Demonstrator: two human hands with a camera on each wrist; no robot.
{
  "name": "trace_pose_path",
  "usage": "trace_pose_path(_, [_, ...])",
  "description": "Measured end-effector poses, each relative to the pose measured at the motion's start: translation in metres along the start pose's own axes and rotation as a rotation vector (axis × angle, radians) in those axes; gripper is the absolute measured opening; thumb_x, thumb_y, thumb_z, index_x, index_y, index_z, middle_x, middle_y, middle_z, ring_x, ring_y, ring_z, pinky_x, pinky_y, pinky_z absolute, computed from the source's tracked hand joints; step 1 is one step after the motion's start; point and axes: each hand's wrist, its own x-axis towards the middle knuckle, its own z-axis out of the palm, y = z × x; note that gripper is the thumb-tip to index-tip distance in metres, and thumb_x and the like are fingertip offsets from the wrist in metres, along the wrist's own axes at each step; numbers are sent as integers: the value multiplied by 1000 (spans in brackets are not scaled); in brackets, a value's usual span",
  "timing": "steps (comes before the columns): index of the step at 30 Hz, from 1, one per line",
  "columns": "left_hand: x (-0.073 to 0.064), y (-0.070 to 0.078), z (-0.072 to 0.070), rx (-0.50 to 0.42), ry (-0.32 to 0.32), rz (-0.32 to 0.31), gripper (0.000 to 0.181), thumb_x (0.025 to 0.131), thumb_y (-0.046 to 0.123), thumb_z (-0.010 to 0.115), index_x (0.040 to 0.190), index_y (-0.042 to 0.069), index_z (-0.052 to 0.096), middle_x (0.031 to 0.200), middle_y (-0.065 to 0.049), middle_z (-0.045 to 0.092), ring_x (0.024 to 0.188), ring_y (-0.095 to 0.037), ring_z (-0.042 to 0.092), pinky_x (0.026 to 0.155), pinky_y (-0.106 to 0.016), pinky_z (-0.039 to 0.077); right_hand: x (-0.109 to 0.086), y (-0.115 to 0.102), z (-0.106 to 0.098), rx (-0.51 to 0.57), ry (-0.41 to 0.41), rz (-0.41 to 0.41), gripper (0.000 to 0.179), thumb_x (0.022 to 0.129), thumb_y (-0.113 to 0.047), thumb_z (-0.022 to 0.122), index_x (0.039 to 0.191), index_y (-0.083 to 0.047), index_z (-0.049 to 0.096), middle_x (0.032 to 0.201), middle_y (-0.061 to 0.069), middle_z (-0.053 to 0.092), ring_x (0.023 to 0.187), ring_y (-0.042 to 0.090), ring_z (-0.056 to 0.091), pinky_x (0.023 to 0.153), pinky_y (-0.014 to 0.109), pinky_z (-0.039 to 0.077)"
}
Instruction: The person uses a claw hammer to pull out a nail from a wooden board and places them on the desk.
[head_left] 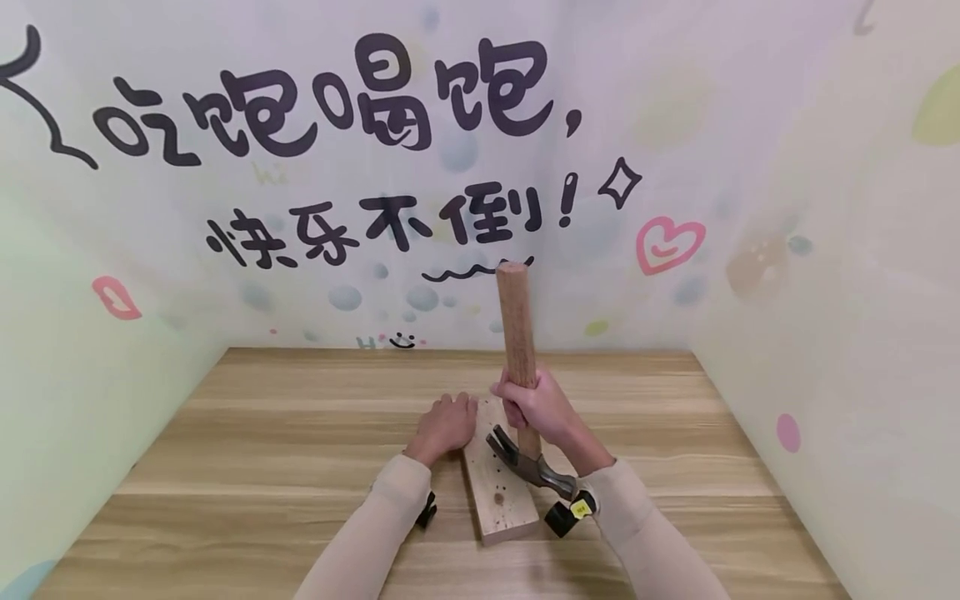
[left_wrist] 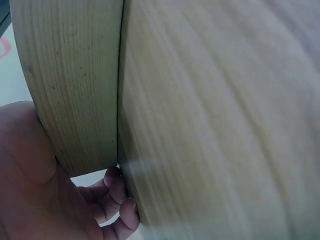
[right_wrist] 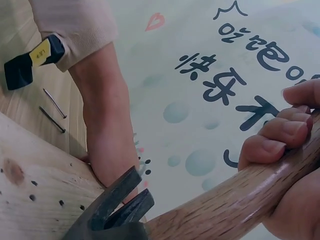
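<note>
Claw hammer (head_left: 517, 325) in my right hand (head_left: 542, 407) — fingers wrapped round wooden handle, butt pointing up, metal head (head_left: 536, 473) low over pine board (head_left: 486, 483), claws towards my left. Can't tell whether head touches wood. Board lies flat on tabletop (head_left: 262, 442), top face dotted with small dark holes. Left hand (head_left: 446, 423) at board's far end, fingers curled round it. Two loose nails (right_wrist: 52, 119) on tabletop, left of board — near my left wrist. Beyond, pale wall (head_left: 622, 283) with black lettering (head_left: 393, 202).

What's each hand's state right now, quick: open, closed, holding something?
Left hand: closed, holding the board at its far end.
Right hand: closed, holding the hammer.
</note>
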Motion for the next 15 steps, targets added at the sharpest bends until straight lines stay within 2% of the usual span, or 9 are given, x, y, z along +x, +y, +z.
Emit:
trace_pose_path(7, [1, 0, 1, -8, -10, 7, 49, 109, 36, 25, 127, 1, 55, 125, -28, 55, 116, -44, 53, 90, -57, 47, 19, -2, 4, -80, 24, 187, 24, 93, -12, 58, 72, -5, 49, 48, -2, 41, 40, 11, 38, 43, 27, 34])
trace_pose_path(11, [3, -1, 2, 1, -18, 7, 45, 109, 35, 24, 116, 2, 55, 114, -26, 56, 106, -42, 55, 83, -55, 48, 33, 0, 11, -135, 11, 249, 18, 91, -12, 59, 76, -6, 52, 47, -2, 41, 40, 11, 39, 42, 27, 34])
trace_pose_path(15, [3, -2, 1, 6, -13, 11, 41, 109, 33, 26, 110, 3, 55, 108, -26, 56, 101, -41, 56, 81, -55, 48, 46, 1, 19, -210, 34, 311, 14, 89, -14, 60, 80, -5, 55, 47, -1, 42, 39, 11, 39, 42, 26, 36])
